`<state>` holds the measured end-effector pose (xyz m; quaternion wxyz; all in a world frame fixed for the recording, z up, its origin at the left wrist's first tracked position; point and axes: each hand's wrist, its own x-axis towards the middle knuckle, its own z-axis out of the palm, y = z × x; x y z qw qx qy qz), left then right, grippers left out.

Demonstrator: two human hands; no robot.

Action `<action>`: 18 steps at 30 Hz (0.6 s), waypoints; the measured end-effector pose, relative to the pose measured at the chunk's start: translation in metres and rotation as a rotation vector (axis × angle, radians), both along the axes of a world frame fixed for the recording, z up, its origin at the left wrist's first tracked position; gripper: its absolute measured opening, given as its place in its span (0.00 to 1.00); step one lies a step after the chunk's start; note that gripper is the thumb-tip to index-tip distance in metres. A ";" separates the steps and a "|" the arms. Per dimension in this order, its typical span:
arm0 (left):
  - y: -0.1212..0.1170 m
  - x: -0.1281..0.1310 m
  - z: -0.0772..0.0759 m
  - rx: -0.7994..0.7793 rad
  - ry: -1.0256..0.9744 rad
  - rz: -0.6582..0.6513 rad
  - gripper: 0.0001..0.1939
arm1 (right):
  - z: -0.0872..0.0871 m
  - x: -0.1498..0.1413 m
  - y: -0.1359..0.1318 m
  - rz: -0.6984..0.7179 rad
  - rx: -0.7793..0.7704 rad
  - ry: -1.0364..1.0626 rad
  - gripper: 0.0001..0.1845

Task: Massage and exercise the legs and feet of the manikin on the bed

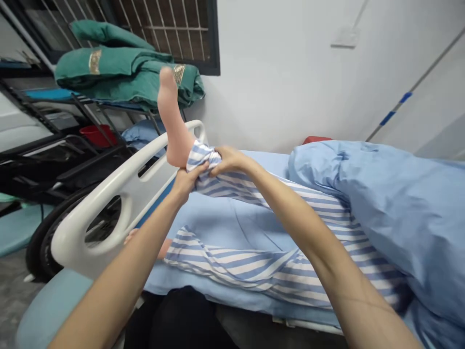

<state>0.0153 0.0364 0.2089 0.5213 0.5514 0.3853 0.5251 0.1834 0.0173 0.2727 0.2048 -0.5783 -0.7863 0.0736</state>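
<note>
A figure in blue-and-white striped trousers (236,271) lies on the bed; its smooth bare foot (170,116) looks like a manikin's, though I cannot be sure. One leg is raised off the sheet, toes pointing up. My left hand (187,182) closes on the trouser cuff (198,152) and ankle from the near side, just below the heel. Farther up the shin, my right hand (229,160) wraps over the same leg, its fingertips partly hidden by the fabric. The other leg lies flat, its foot (165,248) mostly behind my left forearm.
A white bed end board (132,162) stands left of the raised foot. Beyond it are a wheelchair wheel (39,242), a red bucket (98,135) and folded green bedding (119,72). A blue quilt (392,203) covers the bed's right part, beside the wall (276,72).
</note>
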 end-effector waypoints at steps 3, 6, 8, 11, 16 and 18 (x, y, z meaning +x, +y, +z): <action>0.004 -0.034 -0.065 -0.299 0.079 -0.081 0.28 | -0.059 -0.022 0.026 0.088 -0.247 -0.110 0.34; 0.004 -0.045 -0.119 -0.547 0.092 -0.114 0.27 | -0.116 -0.035 0.046 0.126 -0.412 -0.163 0.36; 0.005 -0.043 -0.148 -0.637 0.027 -0.129 0.25 | -0.148 -0.041 0.055 0.144 -0.496 -0.188 0.38; 0.005 -0.036 -0.184 -0.709 -0.062 -0.114 0.23 | -0.184 -0.047 0.061 0.125 -0.608 -0.255 0.38; 0.009 -0.036 -0.208 -0.797 0.019 0.047 0.17 | -0.207 -0.055 0.060 0.035 -0.654 -0.356 0.39; 0.011 -0.042 -0.202 -0.717 0.093 0.165 0.15 | -0.201 -0.054 0.058 0.027 -0.628 -0.353 0.39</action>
